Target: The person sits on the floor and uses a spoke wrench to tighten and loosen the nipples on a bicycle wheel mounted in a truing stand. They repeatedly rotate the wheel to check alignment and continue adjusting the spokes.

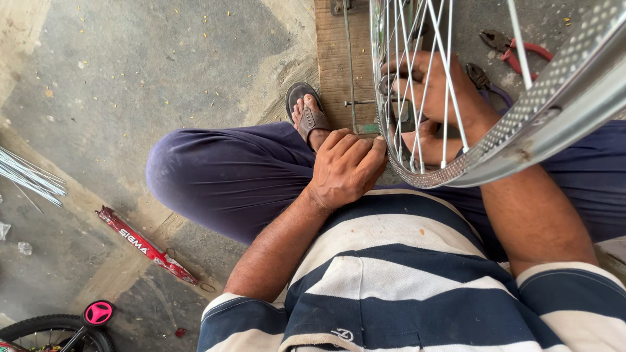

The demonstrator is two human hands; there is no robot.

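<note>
Silvery loose spokes [29, 176] lie far left on the concrete floor [163, 58], a red packet [145, 245] nearer me. My left hand [345, 168] is curled narrow, fingertips pinching the wheel rim [521, 124] at its lower edge. My right hand [433, 98] reaches through the wheel's spokes, gripping near the hub. Red pliers [518, 51] lie beyond.

- Grey concrete floor [163, 58], stained and flecked with yellow bits, in even daylight.
- Wooden plank [334, 65] lies far centre.
- Bundle of loose spokes [29, 177] at left.
- Red pliers [518, 49] lie far right.
</note>
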